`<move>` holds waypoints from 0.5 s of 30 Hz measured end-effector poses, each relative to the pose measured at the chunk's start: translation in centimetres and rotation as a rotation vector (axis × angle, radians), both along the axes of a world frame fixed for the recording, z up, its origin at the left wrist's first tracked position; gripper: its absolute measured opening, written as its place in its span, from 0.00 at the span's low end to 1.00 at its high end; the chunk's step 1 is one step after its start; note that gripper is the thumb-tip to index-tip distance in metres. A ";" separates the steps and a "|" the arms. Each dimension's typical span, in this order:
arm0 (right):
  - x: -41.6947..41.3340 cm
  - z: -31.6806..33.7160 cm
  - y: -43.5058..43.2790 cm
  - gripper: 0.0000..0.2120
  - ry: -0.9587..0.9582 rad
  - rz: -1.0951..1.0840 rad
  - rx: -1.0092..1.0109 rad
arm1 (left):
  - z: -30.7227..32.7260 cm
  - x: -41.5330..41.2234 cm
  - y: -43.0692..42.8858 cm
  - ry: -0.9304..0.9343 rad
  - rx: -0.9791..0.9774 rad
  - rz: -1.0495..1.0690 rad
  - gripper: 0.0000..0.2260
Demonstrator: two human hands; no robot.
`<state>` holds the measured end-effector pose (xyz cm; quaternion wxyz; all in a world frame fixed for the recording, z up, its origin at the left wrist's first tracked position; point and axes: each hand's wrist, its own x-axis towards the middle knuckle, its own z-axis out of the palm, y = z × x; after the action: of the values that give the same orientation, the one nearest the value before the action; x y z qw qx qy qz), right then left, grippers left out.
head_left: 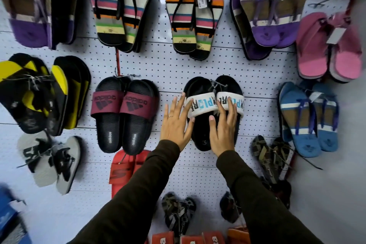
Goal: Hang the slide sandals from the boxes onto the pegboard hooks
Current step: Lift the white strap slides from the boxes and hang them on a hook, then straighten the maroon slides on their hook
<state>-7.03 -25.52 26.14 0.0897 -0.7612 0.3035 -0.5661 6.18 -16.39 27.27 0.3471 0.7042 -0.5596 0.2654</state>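
Note:
A pair of black slide sandals with white straps [204, 105] printed in black and blue letters hangs from a hook on the white pegboard [174, 67], at mid height and right of centre. My left hand [176, 123] lies flat with fingers spread against the pair's left edge. My right hand [223, 127] rests with fingers spread on the right sandal, fingertips touching its white strap. Neither hand grips anything. To the left hangs a black pair with maroon straps [122, 113].
Striped, purple, pink, blue, yellow-black and grey flip-flops hang all around on other hooks. Red slides [126, 170] hang below my left forearm, with dark patterned pairs lower down. Part of a blue box [10, 218] shows at the bottom left corner.

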 end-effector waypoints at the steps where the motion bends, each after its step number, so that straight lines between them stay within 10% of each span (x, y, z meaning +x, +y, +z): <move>1: 1.1 0.1 0.9 0.24 -0.011 0.020 -0.026 | 0.2 0.9 1.0 -0.004 -0.028 0.025 0.26; 15: 18.6 -1.3 12.3 0.28 0.358 0.231 -0.186 | -1.8 18.2 13.9 0.124 -0.051 0.211 0.27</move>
<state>11.55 -13.19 24.83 0.0280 -0.8841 0.1721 -0.4336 24.41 -2.52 25.50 0.3689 0.7653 -0.4528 0.2704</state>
